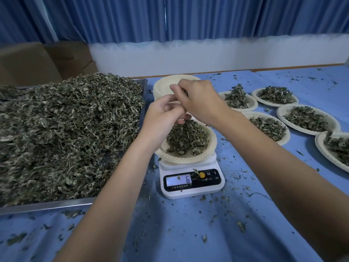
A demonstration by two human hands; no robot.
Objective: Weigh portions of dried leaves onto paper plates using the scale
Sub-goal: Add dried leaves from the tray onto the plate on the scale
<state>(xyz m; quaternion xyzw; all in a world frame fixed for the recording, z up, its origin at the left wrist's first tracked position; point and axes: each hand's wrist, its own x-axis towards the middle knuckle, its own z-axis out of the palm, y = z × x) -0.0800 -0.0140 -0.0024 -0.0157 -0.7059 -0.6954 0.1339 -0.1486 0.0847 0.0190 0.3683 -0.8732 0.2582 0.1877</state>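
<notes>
A white digital scale (191, 181) stands on the blue cloth, its display showing 6. On it rests a paper plate (207, 154) holding a mound of dried leaves (187, 138). My left hand (162, 114) hovers just above the mound with curled fingers, some leaves at the fingertips. My right hand (198, 100) is right beside it, fingers pinched together on a few dried leaves. A big steel tray (47, 205) heaped with dried leaves (66, 129) fills the left side.
A stack of empty paper plates (164, 86) stands behind my hands. Several filled plates (307, 118) lie to the right. Leaf crumbs litter the blue tablecloth (188, 233). Cardboard boxes (37, 61) and blue curtains stand behind the table.
</notes>
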